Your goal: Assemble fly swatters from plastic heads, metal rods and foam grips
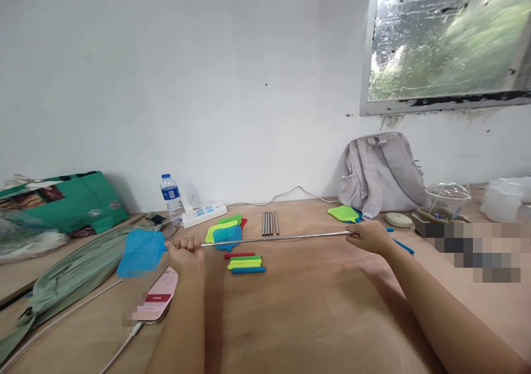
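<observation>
Stretched level between my hands is a fly swatter with a thin metal rod [274, 237] and a blue mesh head [143, 252]. My left hand [185, 252] is closed round the rod's end beside that head. At the other end, my right hand [367, 237] is closed on the swatter, with a blue tip [389, 229] sticking out past it. Behind the rod lie loose swatter heads in green, yellow, blue [229, 234] and red. Several metal tubes [270, 223] stand in a row by them. In front lie coloured handles [246, 263] in red, green, yellow and blue.
At the back left are a water bottle [171, 193] and a power strip [205, 214]. A phone [160, 296] lies by my left forearm. A backpack [381, 172] leans on the wall, with a yellow swatter head [345, 213] before it. A plastic tub [448, 200] stands right.
</observation>
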